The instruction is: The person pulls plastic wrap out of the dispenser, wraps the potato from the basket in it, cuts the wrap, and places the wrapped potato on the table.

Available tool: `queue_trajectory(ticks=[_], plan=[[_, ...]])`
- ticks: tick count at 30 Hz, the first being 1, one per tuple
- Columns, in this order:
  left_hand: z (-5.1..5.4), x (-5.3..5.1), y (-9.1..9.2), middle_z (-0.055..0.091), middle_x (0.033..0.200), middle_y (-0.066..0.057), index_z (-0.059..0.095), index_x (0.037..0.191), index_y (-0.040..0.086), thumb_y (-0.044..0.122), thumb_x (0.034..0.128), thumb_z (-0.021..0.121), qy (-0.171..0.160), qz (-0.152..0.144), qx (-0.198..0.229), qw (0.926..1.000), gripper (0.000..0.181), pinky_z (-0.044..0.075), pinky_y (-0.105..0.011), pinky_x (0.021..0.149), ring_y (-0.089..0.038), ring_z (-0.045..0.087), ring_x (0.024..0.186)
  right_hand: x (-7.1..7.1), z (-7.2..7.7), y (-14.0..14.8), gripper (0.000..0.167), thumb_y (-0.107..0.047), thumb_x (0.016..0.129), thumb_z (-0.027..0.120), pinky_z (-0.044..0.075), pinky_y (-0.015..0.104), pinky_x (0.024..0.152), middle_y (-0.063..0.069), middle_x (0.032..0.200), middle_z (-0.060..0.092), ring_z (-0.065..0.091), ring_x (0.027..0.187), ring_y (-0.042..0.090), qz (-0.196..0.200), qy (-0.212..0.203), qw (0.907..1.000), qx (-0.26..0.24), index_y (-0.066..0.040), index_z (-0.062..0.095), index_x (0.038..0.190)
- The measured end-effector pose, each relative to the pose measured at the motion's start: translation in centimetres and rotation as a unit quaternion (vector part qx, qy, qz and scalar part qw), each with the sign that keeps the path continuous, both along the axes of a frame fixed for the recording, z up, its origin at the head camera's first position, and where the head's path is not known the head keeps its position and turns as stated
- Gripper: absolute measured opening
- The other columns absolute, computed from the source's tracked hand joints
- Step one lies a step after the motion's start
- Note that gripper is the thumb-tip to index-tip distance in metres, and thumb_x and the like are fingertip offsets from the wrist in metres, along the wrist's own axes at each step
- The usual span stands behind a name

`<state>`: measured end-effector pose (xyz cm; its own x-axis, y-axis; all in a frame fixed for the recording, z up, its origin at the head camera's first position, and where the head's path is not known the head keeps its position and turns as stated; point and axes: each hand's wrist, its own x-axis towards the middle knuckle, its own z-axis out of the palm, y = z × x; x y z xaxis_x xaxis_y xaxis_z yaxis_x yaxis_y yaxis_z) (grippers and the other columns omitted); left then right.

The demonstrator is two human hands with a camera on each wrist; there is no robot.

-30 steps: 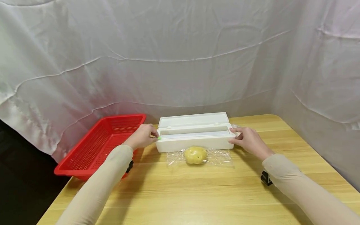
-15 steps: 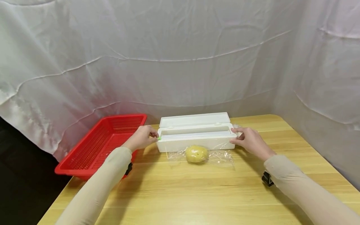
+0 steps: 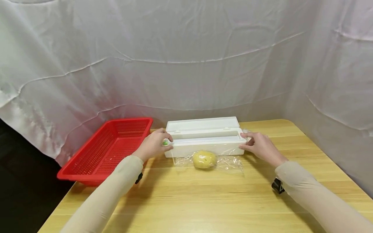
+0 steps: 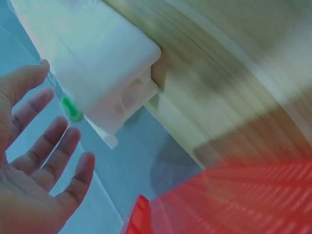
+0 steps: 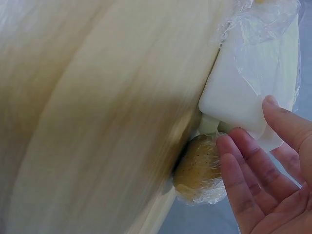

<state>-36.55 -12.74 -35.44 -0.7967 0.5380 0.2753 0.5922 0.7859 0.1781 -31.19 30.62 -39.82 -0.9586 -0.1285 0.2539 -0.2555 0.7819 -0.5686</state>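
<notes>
A white cling film dispenser box (image 3: 180,150) stands with its lid (image 3: 203,123) tipped back. A green slide cutter (image 4: 71,108) sits at its left end. My left hand (image 3: 155,144) is beside that end, and its fingers are loosely spread and hold nothing in the left wrist view. With thumb and fingers my right hand (image 3: 262,147) holds the dispenser's right end. Clear film hangs down the front and spreads on the table under a yellow potato (image 3: 204,159). A second potato (image 5: 197,170), wrapped in film, lies behind the dispenser's right end, close to my right fingers.
A red plastic basket (image 3: 87,177) with slotted walls stands at the left, partly over the table's edge. Under everything is a wooden table (image 3: 198,200). A pale cloth (image 3: 186,84) hangs behind and to the right.
My left hand has shifted right over the dispenser's left end and come off the green slide cutter. My right hand has stayed at the right end.
</notes>
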Motion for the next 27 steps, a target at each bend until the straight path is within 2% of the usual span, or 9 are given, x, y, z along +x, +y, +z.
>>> queue_trajectory(ticks=[3,7,12,15,18,27], plan=[[-0.2,0.0,0.4,0.068,0.11,-0.003,0.08,0.095,0.021,0.025,0.0915,0.087,0.027,-0.001,-0.008,0.9996,0.008,0.058,-0.042,0.084,-0.023,0.066,0.097,0.0,0.0,0.1,0.059,-0.025,0.096,0.082,0.059,0.056,0.092,0.009,0.093,0.082,0.077,0.084,0.021,-0.004,0.0,0.9999,0.016,0.002,0.062,0.145],[-0.5,0.1,0.8,0.067,0.102,0.0,0.08,0.087,0.022,0.019,0.0909,0.087,0.059,-0.005,-0.01,0.9982,0.009,0.057,-0.037,0.076,-0.018,0.064,0.087,0.1,0.0,0.1,0.057,-0.026,0.096,0.082,0.057,0.045,0.078,0.002,0.087,0.078,0.069,0.078,0.015,-0.01,0.013,0.9986,0.049,-0.003,0.064,0.144],[-0.9,-0.1,1.0,0.068,0.1,0.001,0.078,0.084,0.021,0.015,0.09,0.087,0.089,-0.02,-0.017,0.9957,0.012,0.056,-0.034,0.072,-0.018,0.066,0.084,0.3,-0.2,0.1,0.035,-0.022,0.095,0.084,0.043,0.033,0.065,-0.001,0.078,0.062,0.053,0.068,0.015,-0.005,0.053,0.9965,0.064,-0.011,0.065,0.122],[-1.0,-0.2,1.1,0.067,0.1,0.001,0.077,0.083,0.021,0.014,0.09,0.086,0.097,-0.023,-0.02,0.9948,0.013,0.055,-0.033,0.069,-0.018,0.066,0.08,0.3,-0.1,0.0,0.021,-0.019,0.096,0.082,0.038,0.031,0.062,-0.002,0.075,0.055,0.048,0.065,0.014,0.009,0.08,0.994,0.074,-0.015,0.064,0.107],[-1.1,-0.1,1.2,0.066,0.099,0.001,0.076,0.084,0.021,0.013,0.0904,0.085,0.096,-0.021,-0.02,0.995,0.013,0.054,-0.033,0.069,-0.017,0.064,0.077,0.2,0.0,0.0,0.015,-0.017,0.097,0.08,0.038,0.03,0.062,-0.003,0.075,0.053,0.047,0.066,0.013,0.022,0.09,0.992,0.085,-0.018,0.065,0.097],[-1.3,0.4,1.2,0.065,0.098,0.0,0.076,0.085,0.019,0.013,0.0898,0.085,0.098,-0.024,-0.019,0.9947,0.013,0.053,-0.032,0.067,-0.016,0.063,0.075,0.1,0.1,0.5,0.017,-0.015,0.096,0.08,0.038,0.028,0.062,-0.005,0.073,0.055,0.048,0.066,0.012,0.036,0.09,0.9907,0.096,-0.021,0.067,0.087]])
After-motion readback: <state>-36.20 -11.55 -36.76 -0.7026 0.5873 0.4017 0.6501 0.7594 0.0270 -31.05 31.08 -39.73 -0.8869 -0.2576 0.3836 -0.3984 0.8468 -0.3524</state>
